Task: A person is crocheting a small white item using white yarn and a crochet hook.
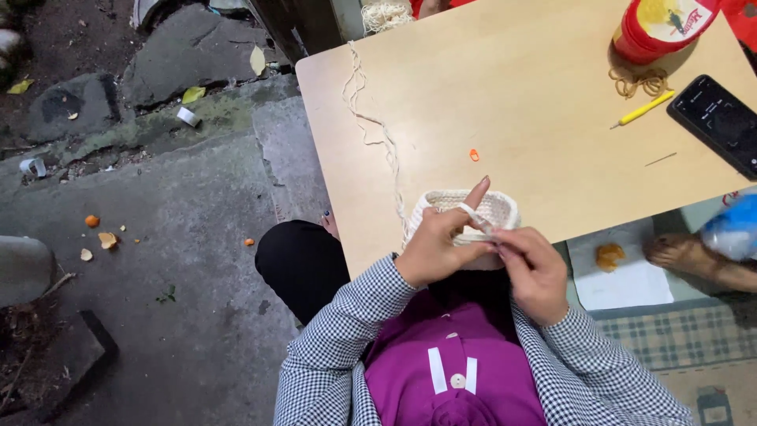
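Observation:
A small cream crocheted basket [499, 208] sits at the near edge of a light wooden table [520, 102]. My left hand [438, 241] grips its rim, with the index finger raised and cream yarn looped over it. My right hand [535, 270] is closed on the rim right beside it, pinching the work where the yarn meets it. Whether it holds a hook I cannot tell. A strand of cream yarn [369, 126] trails from the basket across the table to a yarn bundle [385, 14] at the far edge.
On the table lie a red and yellow tin [662, 28], a coil of tan cord [640, 81], a yellow-handled hook [644, 109], a black phone [717, 122], a needle [661, 159] and an orange stitch marker [474, 155]. Another person's bare foot [698, 259] rests at the right. Concrete ground with litter lies at the left.

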